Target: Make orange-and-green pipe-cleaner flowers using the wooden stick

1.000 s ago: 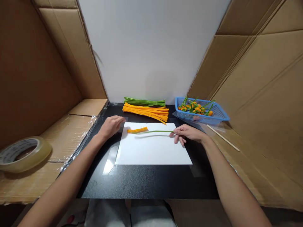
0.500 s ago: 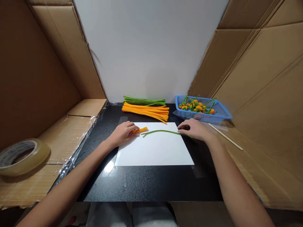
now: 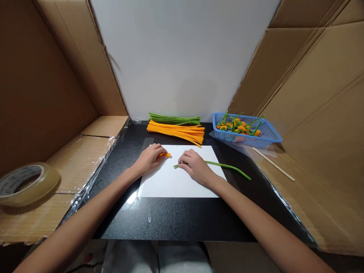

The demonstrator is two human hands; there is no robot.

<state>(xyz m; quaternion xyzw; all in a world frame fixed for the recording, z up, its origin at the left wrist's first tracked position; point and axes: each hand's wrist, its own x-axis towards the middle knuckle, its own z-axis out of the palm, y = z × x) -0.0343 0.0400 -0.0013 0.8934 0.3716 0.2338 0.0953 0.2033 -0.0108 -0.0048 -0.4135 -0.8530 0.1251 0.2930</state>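
Note:
My left hand (image 3: 149,159) rests on the left part of a white sheet of paper (image 3: 170,182), its fingers closed on a short orange coiled pipe cleaner (image 3: 166,154) whose tip pokes out to the right. My right hand (image 3: 195,167) lies palm down near the sheet's middle, fingers curled over the left end of a green pipe cleaner stem (image 3: 227,167). That stem runs off the paper to the right onto the black tabletop (image 3: 170,220). The two hands are a short gap apart.
A bundle of orange pipe cleaners (image 3: 176,131) and a bundle of green ones (image 3: 173,119) lie at the back. A blue basket (image 3: 267,132) of finished orange-and-green pieces stands back right, a thin wooden stick (image 3: 273,163) beside it. A tape roll (image 3: 22,184) lies on cardboard at left.
My right hand slid left along the green stem from its right end to its left end. My left hand closed over the orange coil, now mostly hidden. The stem shifted right.

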